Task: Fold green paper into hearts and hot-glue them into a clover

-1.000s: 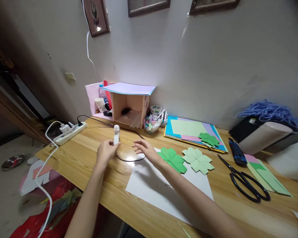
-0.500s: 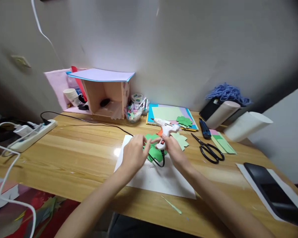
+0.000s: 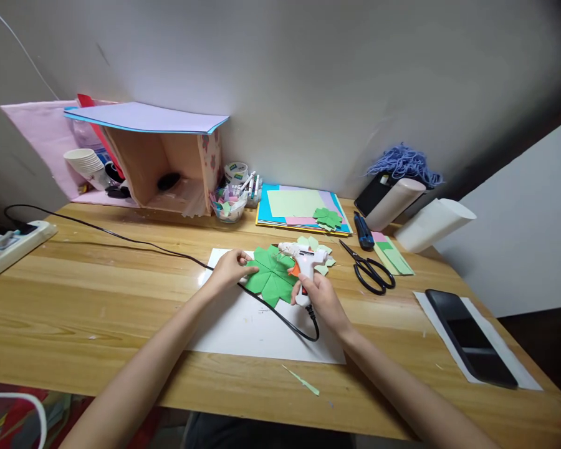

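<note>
My right hand (image 3: 325, 301) is closed round the handle of a white hot glue gun (image 3: 303, 260) with an orange trigger. Its nozzle points left over a green paper flower (image 3: 270, 274) with notched petals. At the flower's left edge my left hand (image 3: 234, 267) pinches a petal between thumb and fingers. Under the flower lies a white sheet of paper (image 3: 243, 333). The gun's black cord (image 3: 285, 320) loops across the sheet. Behind the gun a pale green paper flower (image 3: 325, 269) is partly hidden.
Black scissors (image 3: 371, 273) and a utility knife (image 3: 363, 232) lie to the right, near a black phone-like slab (image 3: 470, 337). A peach box (image 3: 210, 162) with a lilac top stands back left. Coloured paper (image 3: 290, 206) is stacked behind. A power strip (image 3: 19, 249) sits far left.
My left hand has moved left from near the glue gun's handle and now pinches the green flower's edge. The glue gun now has its nozzle over the flower. The head view has shifted.
</note>
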Tool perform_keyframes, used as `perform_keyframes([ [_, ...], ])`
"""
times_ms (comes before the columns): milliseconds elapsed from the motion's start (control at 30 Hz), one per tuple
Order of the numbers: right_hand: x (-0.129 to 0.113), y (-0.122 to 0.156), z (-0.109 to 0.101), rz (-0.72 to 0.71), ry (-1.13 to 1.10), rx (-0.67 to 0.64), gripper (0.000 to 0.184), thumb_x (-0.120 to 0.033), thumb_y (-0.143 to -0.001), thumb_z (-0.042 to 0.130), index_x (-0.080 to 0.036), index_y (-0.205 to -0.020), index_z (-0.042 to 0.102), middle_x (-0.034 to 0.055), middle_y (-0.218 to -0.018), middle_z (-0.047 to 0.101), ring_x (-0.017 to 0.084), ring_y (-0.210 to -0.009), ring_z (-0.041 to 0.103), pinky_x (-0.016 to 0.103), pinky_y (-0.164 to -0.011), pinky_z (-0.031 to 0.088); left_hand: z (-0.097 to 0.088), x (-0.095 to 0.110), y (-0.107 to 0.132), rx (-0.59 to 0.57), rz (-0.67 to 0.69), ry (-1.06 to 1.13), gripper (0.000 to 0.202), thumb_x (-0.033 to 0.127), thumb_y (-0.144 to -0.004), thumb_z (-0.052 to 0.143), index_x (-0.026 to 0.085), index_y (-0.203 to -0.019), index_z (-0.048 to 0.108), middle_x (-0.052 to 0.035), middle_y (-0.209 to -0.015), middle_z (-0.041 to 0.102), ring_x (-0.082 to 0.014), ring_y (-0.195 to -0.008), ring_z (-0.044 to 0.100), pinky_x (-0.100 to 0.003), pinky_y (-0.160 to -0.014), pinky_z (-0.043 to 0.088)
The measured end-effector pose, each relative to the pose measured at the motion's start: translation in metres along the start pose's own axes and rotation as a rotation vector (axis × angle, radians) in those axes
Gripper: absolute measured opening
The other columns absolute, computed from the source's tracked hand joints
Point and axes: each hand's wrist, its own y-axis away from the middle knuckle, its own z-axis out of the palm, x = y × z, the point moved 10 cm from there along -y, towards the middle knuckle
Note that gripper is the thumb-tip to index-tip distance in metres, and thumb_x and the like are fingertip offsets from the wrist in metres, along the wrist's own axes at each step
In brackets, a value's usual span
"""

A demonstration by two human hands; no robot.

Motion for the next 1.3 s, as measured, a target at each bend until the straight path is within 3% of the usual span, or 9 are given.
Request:
perform_keyframes([
  [167, -0.010, 0.003, 0.004, -0.042, 0.037, -0.054, 0.050, -0.047, -0.086, 0.038, -0.015, -0.055, 0.059, 0.0035, -0.053, 0.058, 0.012, -0.051, 0.049, 0.022, -0.054, 0.037, -0.005, -0.003, 0.005, -0.040, -0.106, 0.450, 0.037, 0.044, -0.051, 0.073, 0.014, -0.069, 0.060, -0.0037, -0.069, 0.064, -0.0159, -0.065, 0.059, -0.026, -0.060, 0.044],
  [300, 0.002, 0.008, 0.008, -0.025, 0.118, -0.071, 0.048, -0.047, -0.086, 0.037, -0.014, -0.058, 0.059, 0.0019, -0.052, 0.054, 0.012, -0.049, 0.047, 0.023, -0.050, 0.036, -0.015, -0.011, 0.010, 0.062, -0.229, 0.605, 0.048, 0.048, -0.049, 0.074, 0.013, -0.078, 0.060, -0.0051, -0.071, 0.066, -0.0160, -0.065, 0.060, -0.027, -0.060, 0.047],
  [400, 0.008, 0.010, 0.009, -0.049, 0.202, -0.056, 0.046, -0.047, -0.085, 0.037, -0.014, -0.061, 0.059, 0.0010, -0.053, 0.051, 0.013, -0.051, 0.047, 0.024, -0.050, 0.035, -0.025, -0.014, 0.010, 0.177, -0.225, 0.636, 0.049, 0.049, -0.049, 0.075, 0.012, -0.078, 0.060, -0.0041, -0.068, 0.064, -0.0148, -0.065, 0.060, -0.026, -0.061, 0.048],
  [500, 0.008, 0.008, 0.009, -0.076, 0.254, -0.040, 0.046, -0.046, -0.086, 0.036, -0.015, -0.060, 0.057, 0.0012, -0.054, 0.050, 0.014, -0.054, 0.047, 0.025, -0.052, 0.036, -0.029, -0.016, 0.010, 0.221, -0.216, 0.654, 0.050, 0.049, -0.050, 0.074, 0.011, -0.080, 0.060, -0.0030, -0.065, 0.063, -0.0139, -0.063, 0.059, -0.025, -0.061, 0.048],
  [1300, -0.008, 0.008, 0.010, -0.172, 0.327, -0.043, 0.036, -0.038, -0.087, 0.036, -0.018, -0.063, 0.053, 0.0033, -0.074, 0.059, 0.016, -0.068, 0.053, 0.025, -0.064, 0.040, -0.030, -0.012, 0.011, 0.196, -0.196, 0.671, 0.051, 0.048, -0.050, 0.075, 0.011, -0.081, 0.060, -0.0020, -0.062, 0.063, -0.0131, -0.062, 0.059, -0.026, -0.062, 0.048],
])
